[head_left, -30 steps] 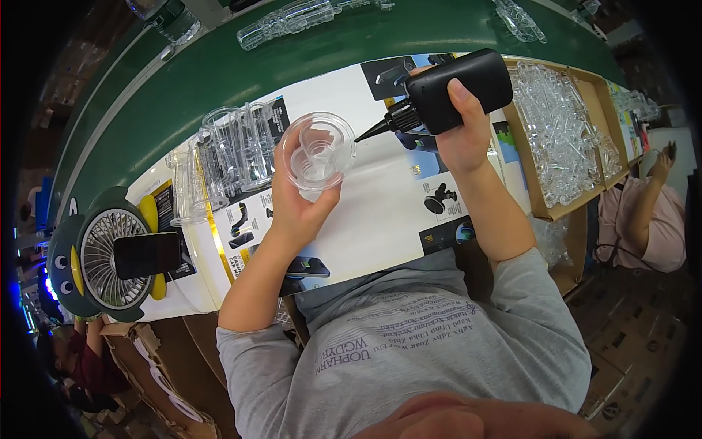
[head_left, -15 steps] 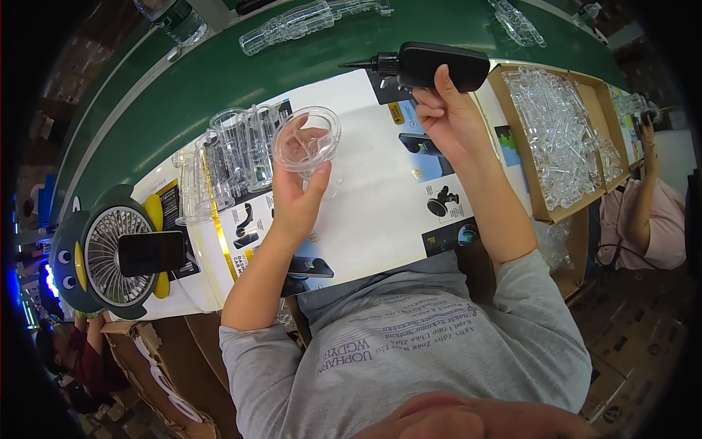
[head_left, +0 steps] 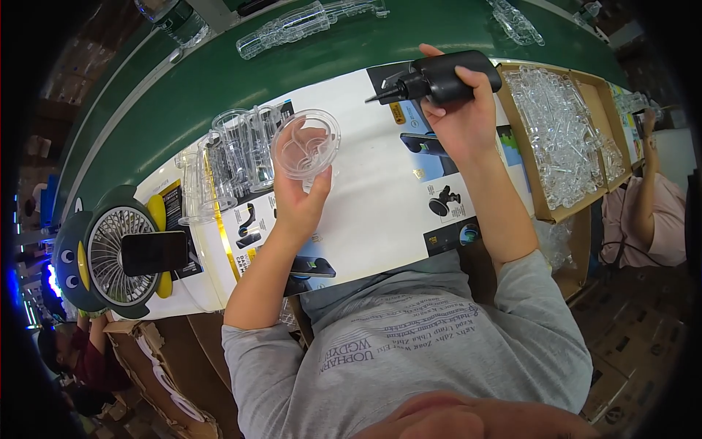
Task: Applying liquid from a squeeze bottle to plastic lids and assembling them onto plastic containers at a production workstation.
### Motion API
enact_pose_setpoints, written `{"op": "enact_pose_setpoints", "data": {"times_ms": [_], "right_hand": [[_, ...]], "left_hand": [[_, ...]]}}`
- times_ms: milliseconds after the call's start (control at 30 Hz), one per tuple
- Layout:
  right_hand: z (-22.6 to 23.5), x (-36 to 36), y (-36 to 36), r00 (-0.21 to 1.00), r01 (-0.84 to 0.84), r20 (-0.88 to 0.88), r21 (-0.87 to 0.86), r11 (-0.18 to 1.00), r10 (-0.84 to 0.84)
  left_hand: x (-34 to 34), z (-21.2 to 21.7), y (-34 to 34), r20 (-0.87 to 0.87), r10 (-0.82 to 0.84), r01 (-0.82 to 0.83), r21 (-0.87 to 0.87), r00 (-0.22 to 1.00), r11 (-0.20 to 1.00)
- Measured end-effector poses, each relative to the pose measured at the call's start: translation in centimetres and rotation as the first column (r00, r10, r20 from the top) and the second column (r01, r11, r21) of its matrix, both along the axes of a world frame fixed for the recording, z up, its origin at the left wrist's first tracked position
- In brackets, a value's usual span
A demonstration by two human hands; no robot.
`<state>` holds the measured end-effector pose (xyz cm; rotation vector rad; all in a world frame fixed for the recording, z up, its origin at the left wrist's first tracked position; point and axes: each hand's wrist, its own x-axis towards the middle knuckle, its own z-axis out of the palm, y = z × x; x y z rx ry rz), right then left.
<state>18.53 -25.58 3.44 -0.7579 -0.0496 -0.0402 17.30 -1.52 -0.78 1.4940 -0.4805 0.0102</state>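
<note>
Clear round lid raised, tilted — black nozzle bottle sideways.

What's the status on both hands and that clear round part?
Left hand holds clear round part up off the table. Right hand grips black squeeze bottle, nozzle pointing left, apart from the part. Nothing between them.

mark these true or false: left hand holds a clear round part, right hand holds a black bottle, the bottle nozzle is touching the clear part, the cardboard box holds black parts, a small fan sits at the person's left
1. The left hand holds a clear round part. True.
2. The right hand holds a black bottle. True.
3. The bottle's nozzle touches the clear round part. False: they are apart, the nozzle pointing left above the white sheet.
4. The cardboard box holds black parts. False: it holds clear parts.
5. A small fan sits at the person's left. True.
</note>
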Motion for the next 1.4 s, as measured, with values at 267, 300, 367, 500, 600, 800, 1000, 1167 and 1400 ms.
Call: {"op": "enact_pose_setpoints", "data": {"times_ms": [267, 300, 367, 500, 600, 800, 1000, 1167, 1400], "right_hand": [[1.3, -1.4, 1.7, 0.996, 0.087, 0.004, -0.222, 0.971, -0.088], [1.1, -1.5, 1.7, 0.992, 0.126, 0.053, -0.319, 0.939, -0.115], [1.1, -1.7, 1.7, 0.985, 0.17, 0.104, -0.413, 0.895, -0.14], [0.4, -1.9, 1.3, 0.973, 0.232, 0.098, -0.39, 0.891, -0.21], [0.3, -2.0, 1.4, 0.966, 0.251, 0.031, -0.358, 0.899, -0.257], [0.2, -1.8, 1.6, 0.93, 0.358, 0.053, -0.342, 0.869, -0.362], [0.6, -2.1, 1.8, 0.936, 0.345, 0.084, -0.411, 0.844, -0.342], [0.6, -2.1, 1.6, 0.946, 0.312, 0.063, -0.445, 0.839, -0.318], [0.9, -2.1, 1.7, 0.951, 0.298, 0.063, -0.454, 0.84, -0.303]], "left_hand": [[-0.3, 0.3, -0.3, 0.156, 0.091, -0.113, 0.138, 0.984, 0.984], [-0.3, 0.3, -0.3, 0.156, 0.091, -0.113, 0.139, 0.983, 0.984], [-0.3, 0.2, -0.3, 0.147, 0.111, -0.131, 0.135, 0.983, 0.982], [-0.3, 0.2, -0.2, 0.125, 0.114, -0.126, 0.097, 0.986, 0.987], [-0.2, 0.0, 0.0, 0.151, 0.124, -0.141, 0.102, 0.981, 0.985], [-0.2, 0.1, -0.1, 0.144, 0.107, -0.12, 0.085, 0.984, 0.989], [-0.1, -0.1, 0.0, 0.161, 0.09, -0.108, 0.109, 0.983, 0.988], [-0.2, -0.1, -0.2, 0.171, 0.085, -0.109, 0.133, 0.982, 0.985], [-0.3, 0.1, 0.0, 0.173, 0.074, -0.101, 0.154, 0.982, 0.983]]}}
